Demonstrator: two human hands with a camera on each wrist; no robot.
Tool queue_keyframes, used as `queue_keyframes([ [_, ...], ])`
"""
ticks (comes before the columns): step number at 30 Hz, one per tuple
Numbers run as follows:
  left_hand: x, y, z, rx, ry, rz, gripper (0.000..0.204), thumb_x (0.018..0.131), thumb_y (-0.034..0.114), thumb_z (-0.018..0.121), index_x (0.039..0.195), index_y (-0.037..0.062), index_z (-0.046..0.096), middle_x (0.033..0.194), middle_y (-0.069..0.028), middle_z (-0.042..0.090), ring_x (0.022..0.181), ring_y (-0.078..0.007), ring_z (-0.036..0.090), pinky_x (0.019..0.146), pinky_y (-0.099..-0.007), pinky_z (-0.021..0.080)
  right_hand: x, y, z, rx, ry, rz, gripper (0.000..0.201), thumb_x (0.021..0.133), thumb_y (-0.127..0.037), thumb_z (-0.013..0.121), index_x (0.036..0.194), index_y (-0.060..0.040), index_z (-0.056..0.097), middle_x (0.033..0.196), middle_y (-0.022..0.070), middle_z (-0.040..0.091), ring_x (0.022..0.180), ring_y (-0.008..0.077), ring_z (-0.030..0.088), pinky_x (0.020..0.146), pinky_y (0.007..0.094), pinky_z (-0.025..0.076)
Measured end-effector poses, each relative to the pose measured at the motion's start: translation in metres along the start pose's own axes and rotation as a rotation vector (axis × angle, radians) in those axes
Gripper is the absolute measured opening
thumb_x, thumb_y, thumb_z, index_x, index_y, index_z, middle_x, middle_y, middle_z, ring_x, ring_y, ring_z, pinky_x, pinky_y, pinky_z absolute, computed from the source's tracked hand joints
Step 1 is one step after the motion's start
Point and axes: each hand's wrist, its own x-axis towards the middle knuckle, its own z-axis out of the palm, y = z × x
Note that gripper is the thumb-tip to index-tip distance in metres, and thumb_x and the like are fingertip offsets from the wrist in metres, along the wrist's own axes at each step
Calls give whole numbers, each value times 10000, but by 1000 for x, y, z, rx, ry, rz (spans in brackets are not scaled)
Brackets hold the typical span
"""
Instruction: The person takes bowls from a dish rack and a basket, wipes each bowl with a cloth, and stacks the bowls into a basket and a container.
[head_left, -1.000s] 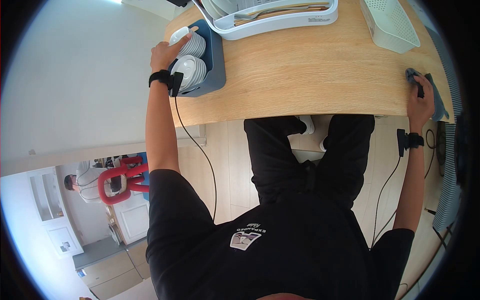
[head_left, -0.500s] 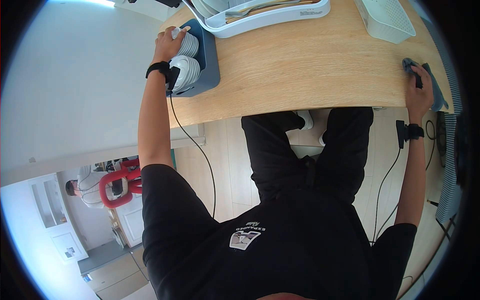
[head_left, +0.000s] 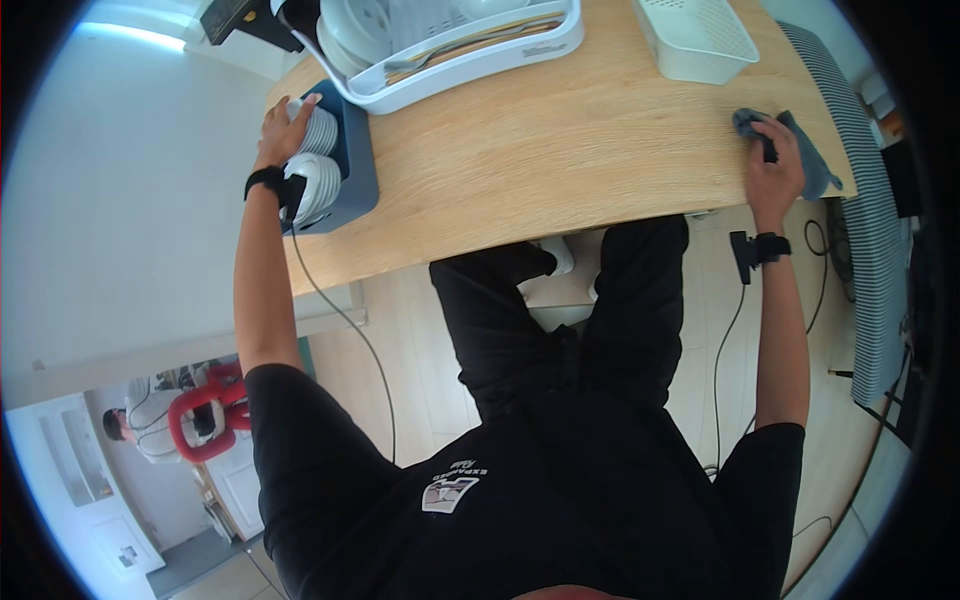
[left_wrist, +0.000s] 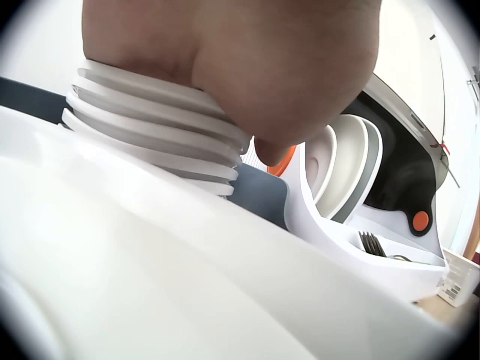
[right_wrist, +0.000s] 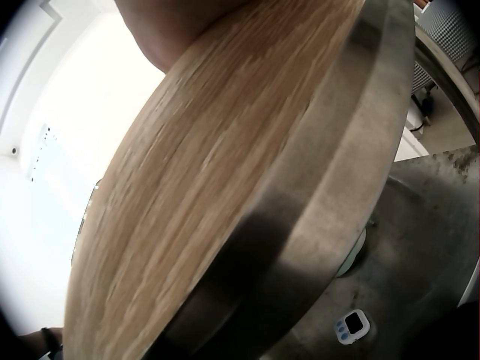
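At the table's left end, my left hand [head_left: 282, 137] grips the top of the farther stack of white dishes [head_left: 320, 130], thumb laid over its right side. A second stack of white dishes [head_left: 320, 178] sits nearer, under the wrist. Both stand in a blue-grey bin [head_left: 360, 180]. In the left wrist view the palm [left_wrist: 240, 52] covers the top of the dish stack [left_wrist: 150, 124], hiding the fingers. Near the table's right corner my right hand [head_left: 775, 175] holds a bunched grey cloth [head_left: 812, 160]. In the right wrist view the cloth is out of sight.
A white dish rack [head_left: 480, 75] with plates, chopsticks and a fork stands behind the bin. A white perforated basket [head_left: 700, 62] is at the back right. The wooden table [head_left: 500, 165] has a curved front edge. Thin cables hang from both wrists. A person [head_left: 150, 415] is far left.
The head view has turned, so everything sits further left and the rack shows more. The left hand stays at the farther dish stack, shifting slightly over it. The right hand stays on the cloth.
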Motion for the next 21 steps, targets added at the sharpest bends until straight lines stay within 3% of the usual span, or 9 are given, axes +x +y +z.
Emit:
queue_keyframes([
  [2,-13,13,-3,-6,60,5,927,869,741,554,1507,77,440,1554,-237,396,1458,-404,341,1193,-549,241,0,-1,1,3,7,9,253,840,44,664,1040,-99,721,1139,61,711,1076,244,681,916,322,531],
  [4,-32,33,-17,362,365,189,735,908,647,598,1329,45,625,1381,-216,595,1313,-349,544,1087,-478,413,2,-3,1,10,16,29,261,829,52,660,1033,-99,722,1134,60,710,1067,243,682,903,318,535],
  [5,-39,46,-29,352,369,203,735,908,647,598,1329,45,625,1381,-216,595,1313,-349,544,1087,-478,413,2,-5,1,20,5,59,260,828,52,660,1025,-104,724,1137,54,710,1064,238,684,890,314,538],
  [7,-57,75,-51,-10,285,171,476,931,478,682,1081,30,741,1099,-173,734,1022,-275,709,874,-410,536,-1,-1,2,53,15,56,258,823,51,656,1007,-114,731,1140,36,713,1036,222,693,842,303,545],
  [8,-63,88,-51,-14,286,181,476,931,478,682,1081,30,741,1099,-173,734,1022,-275,709,874,-410,536,-1,-1,1,46,22,59,258,823,51,656,1007,-114,731,1140,36,713,1036,222,693,842,303,545],
  [10,-75,119,-49,-327,313,310,311,947,332,709,939,25,760,847,-79,754,809,-200,719,733,-360,538,0,-6,0,26,-3,107,256,821,52,650,1001,-111,733,1137,26,715,1010,215,700,801,300,551],
  [12,-80,153,-45,-423,262,370,260,940,289,725,982,34,755,904,-65,753,879,-176,704,778,-342,527,1,-7,-1,21,8,102,256,817,53,649,996,-109,734,1135,25,715,998,215,701,789,299,552],
  [14,-73,185,-37,-476,402,670,239,895,271,758,980,48,753,958,-113,750,889,-259,710,796,-344,533,1,-9,-1,18,21,91,256,813,55,648,992,-108,735,1132,24,716,985,214,703,776,298,553],
  [21,-13,270,13,-414,163,717,386,870,373,750,1117,77,744,1131,-174,717,1040,-325,682,915,-395,527,3,-16,-5,82,22,110,255,792,76,647,964,-97,724,1115,43,708,960,233,700,756,317,547],
])
